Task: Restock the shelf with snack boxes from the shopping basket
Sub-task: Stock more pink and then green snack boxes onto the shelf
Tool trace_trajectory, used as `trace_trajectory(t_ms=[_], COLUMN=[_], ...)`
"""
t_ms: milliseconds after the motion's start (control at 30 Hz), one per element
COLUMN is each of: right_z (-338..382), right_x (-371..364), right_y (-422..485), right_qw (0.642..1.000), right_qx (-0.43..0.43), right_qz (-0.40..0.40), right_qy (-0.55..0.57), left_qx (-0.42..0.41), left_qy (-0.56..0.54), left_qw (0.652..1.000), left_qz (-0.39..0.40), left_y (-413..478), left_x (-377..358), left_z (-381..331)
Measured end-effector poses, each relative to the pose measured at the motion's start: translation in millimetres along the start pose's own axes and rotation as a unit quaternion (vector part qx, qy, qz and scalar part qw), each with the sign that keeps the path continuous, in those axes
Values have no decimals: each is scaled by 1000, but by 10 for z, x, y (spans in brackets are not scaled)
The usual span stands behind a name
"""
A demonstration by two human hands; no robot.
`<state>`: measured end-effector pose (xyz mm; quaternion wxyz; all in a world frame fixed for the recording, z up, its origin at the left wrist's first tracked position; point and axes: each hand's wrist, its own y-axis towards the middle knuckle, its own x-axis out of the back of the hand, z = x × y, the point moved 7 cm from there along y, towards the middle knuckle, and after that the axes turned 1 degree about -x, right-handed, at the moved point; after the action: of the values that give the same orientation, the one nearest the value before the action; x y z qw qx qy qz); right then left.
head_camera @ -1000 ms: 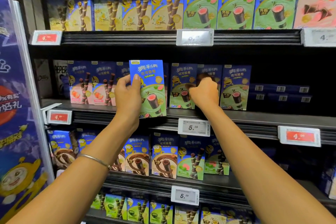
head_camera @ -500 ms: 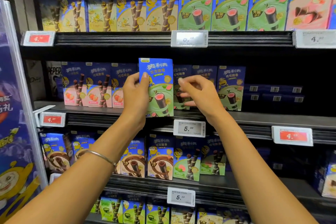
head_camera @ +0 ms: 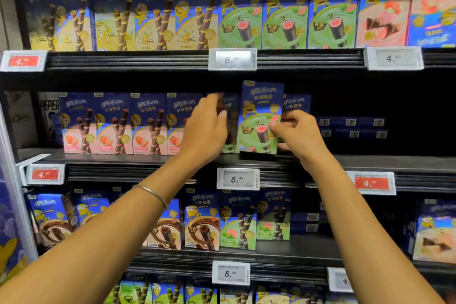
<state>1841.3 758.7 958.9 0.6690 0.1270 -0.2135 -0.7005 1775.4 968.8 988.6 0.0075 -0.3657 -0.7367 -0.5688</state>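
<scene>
Head view looks at a shop display of upright snack boxes on dark shelves. The green snack box, blue at the top with a green swirl and a dark wafer roll on its front, stands upright with a slight tilt at the front edge of the middle shelf, nearer than its neighbours. Whether its base rests on the shelf or hangs just above it cannot be told.

The right hand pinches this box at its right edge, thumb on the front face and the other fingers curled round behind. A matching box shows just behind that hand, further back.

The left hand, with a thin bracelet on its forearm, reaches to the blurred box just left of the green snack box. Its fingers curve over that box's left side, but the blur hides whether they grip it or only touch it.

To the left on the same shelf stands a row of strawberry boxes, side by side. To the right, far back, lie flat dark boxes in two layers. A white price tag reading 5 hangs on the shelf front below the green snack box, and a red price tag sits at the left end.
</scene>
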Motion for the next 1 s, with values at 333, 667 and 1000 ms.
trace_trajectory(t_ms=[333, 667, 1000], right_z=[-169, -120, -118], right_x=[143, 11, -108], right_y=[121, 195, 254], right_qw=[969, 943, 947], right_qx=[36, 54, 42], right_qz=[-97, -115, -106], right_qy=[-225, -309, -301], left_qx=[-144, -132, -129], left_qy=[398, 414, 399], left_qw=[901, 897, 904], left_qz=[97, 85, 82], left_y=[290, 340, 324], left_x=[-232, -293, -262], left_z=[-75, 19, -11])
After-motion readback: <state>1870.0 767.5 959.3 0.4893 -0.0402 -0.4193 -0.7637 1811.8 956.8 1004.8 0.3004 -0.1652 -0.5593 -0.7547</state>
